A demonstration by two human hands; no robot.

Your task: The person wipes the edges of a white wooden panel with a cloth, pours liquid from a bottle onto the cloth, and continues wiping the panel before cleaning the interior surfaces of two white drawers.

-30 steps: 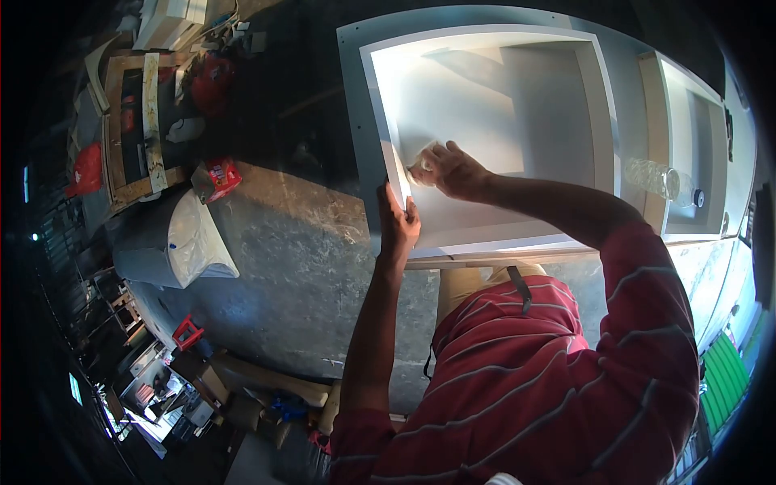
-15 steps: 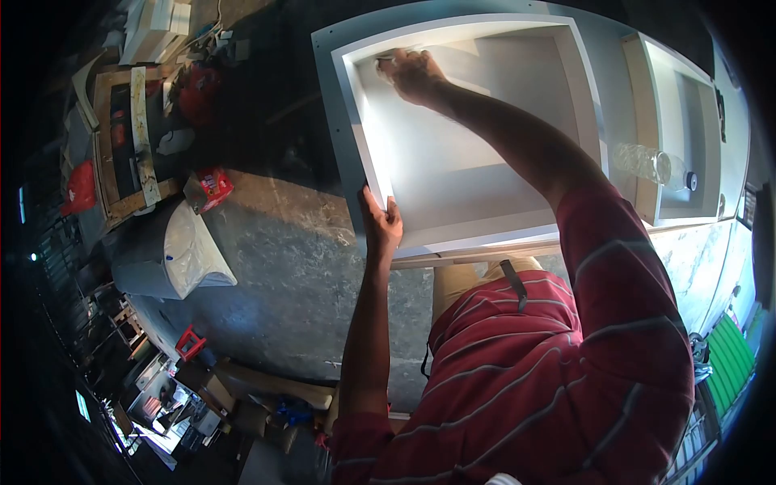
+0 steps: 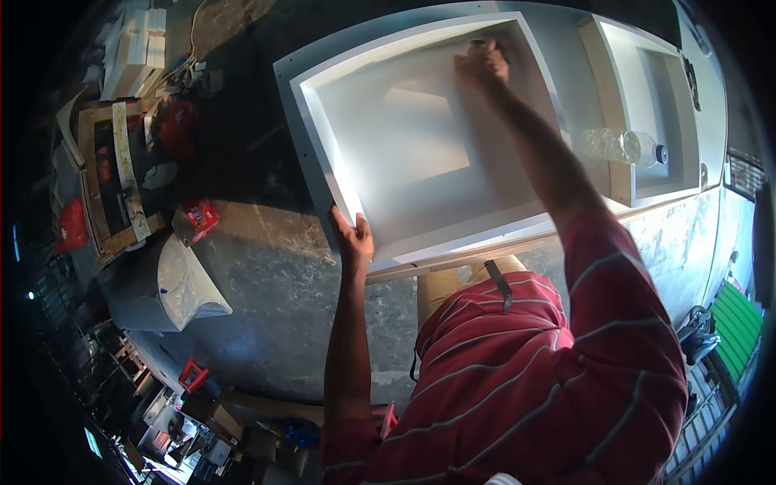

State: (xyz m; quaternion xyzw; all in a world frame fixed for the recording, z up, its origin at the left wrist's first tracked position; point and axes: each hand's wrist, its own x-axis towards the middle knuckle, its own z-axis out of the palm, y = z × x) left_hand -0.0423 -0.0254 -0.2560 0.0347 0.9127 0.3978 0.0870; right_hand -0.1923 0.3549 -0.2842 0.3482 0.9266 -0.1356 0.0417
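A large white shallow box (image 3: 396,145) with raised walls lies in front of me on a grey panel (image 3: 311,170). My left hand (image 3: 354,241) holds the near end of the box's left wall, with the thumb inside and the fingers outside. Deep inside the box, my right hand (image 3: 487,66) is near the far right corner, smeared by motion. Its fingers are curled on something small and partly dark that I cannot make out. Shadow from my right arm falls across the box floor.
A second white box (image 3: 638,113) sits to the right, with a clear plastic bottle (image 3: 626,147) lying across its wall. On the left are a wooden crate (image 3: 121,186), a red packet (image 3: 198,220), a wrapped white object (image 3: 186,283) and stacked white boards (image 3: 137,52).
My right hand has swept from the box's far left corner to its far right side. My left hand keeps its hold on the wall. The whole view has shifted slightly.
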